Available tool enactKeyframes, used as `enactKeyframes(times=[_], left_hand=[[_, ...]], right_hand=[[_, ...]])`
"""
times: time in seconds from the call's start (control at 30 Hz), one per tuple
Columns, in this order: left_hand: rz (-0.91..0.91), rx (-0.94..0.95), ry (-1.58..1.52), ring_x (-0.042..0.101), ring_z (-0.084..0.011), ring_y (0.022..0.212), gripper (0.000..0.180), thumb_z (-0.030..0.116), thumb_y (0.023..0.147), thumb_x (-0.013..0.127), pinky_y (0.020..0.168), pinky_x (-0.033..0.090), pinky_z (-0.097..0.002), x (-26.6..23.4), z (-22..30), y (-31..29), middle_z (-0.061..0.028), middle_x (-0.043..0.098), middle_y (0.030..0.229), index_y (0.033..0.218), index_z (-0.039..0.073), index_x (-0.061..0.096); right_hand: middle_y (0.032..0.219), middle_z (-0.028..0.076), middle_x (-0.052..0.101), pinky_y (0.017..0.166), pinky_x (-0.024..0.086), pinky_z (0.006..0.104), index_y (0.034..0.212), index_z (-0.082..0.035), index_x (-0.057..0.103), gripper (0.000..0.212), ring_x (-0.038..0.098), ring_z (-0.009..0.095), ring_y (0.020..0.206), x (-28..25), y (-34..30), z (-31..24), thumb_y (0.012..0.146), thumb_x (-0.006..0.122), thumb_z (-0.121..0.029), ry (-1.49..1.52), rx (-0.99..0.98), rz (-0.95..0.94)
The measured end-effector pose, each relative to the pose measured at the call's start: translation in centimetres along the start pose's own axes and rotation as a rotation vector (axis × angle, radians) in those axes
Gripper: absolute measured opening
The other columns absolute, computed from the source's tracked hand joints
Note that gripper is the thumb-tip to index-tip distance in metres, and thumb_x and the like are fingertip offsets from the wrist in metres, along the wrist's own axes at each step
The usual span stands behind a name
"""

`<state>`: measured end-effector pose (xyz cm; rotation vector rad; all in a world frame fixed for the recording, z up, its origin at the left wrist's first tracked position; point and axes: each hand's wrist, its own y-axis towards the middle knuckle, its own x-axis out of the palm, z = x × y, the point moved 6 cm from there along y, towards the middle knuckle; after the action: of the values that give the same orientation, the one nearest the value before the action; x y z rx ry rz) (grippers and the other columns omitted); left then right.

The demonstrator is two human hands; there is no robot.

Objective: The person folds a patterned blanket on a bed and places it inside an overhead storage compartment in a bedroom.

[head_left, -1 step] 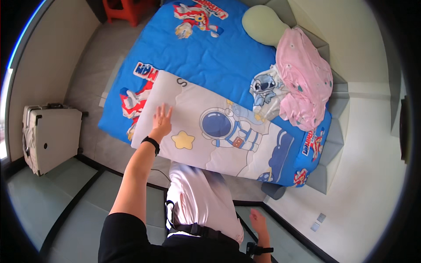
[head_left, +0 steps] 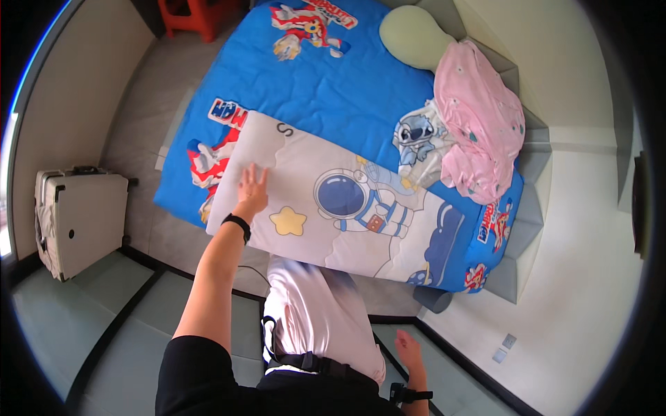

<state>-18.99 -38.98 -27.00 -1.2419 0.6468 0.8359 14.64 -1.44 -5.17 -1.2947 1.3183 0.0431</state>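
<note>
A pale quilt (head_left: pixel 298 166) with a printed astronaut and a yellow star lies folded into a long strip along the near side of the bed. My left hand (head_left: pixel 252 194) rests palm down on its left part, fingers spread, holding nothing. Under the quilt a blue bed cover (head_left: pixel 333 104) with red and white cartoon figures is spread. My right hand (head_left: pixel 409 349) hangs low at my right side, away from the bed. Its fingers look loosely bent, and I see nothing in them.
A pink cloth (head_left: pixel 479 118), a white cloth (head_left: pixel 420 142) with a blue cartoon face and a pale green pillow (head_left: pixel 415 38) lie toward the grey padded headboard (head_left: pixel 531 204). A white suitcase (head_left: pixel 83 218) stands at left, and a red stool (head_left: pixel 191 17) at far left.
The view has shifted very slightly. My left hand stays on the folded quilt and my right hand stays at my side.
</note>
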Motion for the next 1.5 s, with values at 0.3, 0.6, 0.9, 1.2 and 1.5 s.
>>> enactKeyframes(times=[0.3,0.6,0.9,1.2,1.5], left_hand=[[-0.229,-0.106,-0.24,0.009,-0.0334,0.12,0.075,0.019,0.068,0.051,0.095,0.018,-0.0451,3.8,-4.2,1.1,-0.0186,0.008,0.13,0.126,0.007,0.005],[-0.547,-0.076,-0.467,0.031,-0.0348,0.11,0.078,0.022,0.065,0.059,0.088,0.031,-0.0356,9.0,-1.9,-6.4,-0.0271,0.026,0.12,0.12,-0.008,0.011],[-0.392,0.217,-0.173,0.051,-0.0337,0.085,0.046,0.025,0.068,0.05,0.072,0.04,-0.0389,7.4,3.7,-9.2,-0.0181,0.055,0.089,0.106,0.002,0.04],[-0.039,0.382,-0.054,0.054,-0.0281,0.077,0.037,0.018,0.07,0.053,0.067,0.043,-0.0347,-0.4,12.7,-13.2,-0.0159,0.056,0.083,0.104,0.003,0.045],[-0.08,0.345,0.04,0.049,-0.0274,0.093,0.041,0.015,0.072,0.053,0.078,0.038,-0.0329,-6.5,25.1,-23.3,-0.0178,0.052,0.098,0.109,0.001,0.041]], right_hand=[[0.084,0.013,0.056,0.067,0.043,0.0324,0.1,-0.007,0.049,0.029,0.054,0.026,0.077,1.1,-2.1,4.2,0.073,0.051,-0.014,-0.085,0.097,0.031],[0.08,0.016,0.055,0.062,0.043,0.034,0.095,-0.004,0.048,0.026,0.054,0.03,0.073,-0.1,1.3,1.0,0.071,0.051,-0.012,0.064,0.001,0.161],[0.076,0.015,0.055,0.063,0.042,0.037,0.087,-0.005,0.048,0.019,0.053,0.031,0.073,-0.1,6.0,7.6,0.071,0.047,-0.015,0.082,-0.002,0.121],[0.095,0.018,0.053,0.076,0.038,0.0373,0.105,0.0,0.043,0.04,0.049,0.031,0.089,-0.1,13.8,18.3,0.075,0.048,-0.026,0.198,0.153,0.108],[0.089,0.022,0.051,0.075,0.038,0.0404,0.084,0.004,0.051,0.03,0.048,0.035,0.084,0.3,19.7,24.9,0.073,0.046,-0.024,0.439,0.281,0.122]])
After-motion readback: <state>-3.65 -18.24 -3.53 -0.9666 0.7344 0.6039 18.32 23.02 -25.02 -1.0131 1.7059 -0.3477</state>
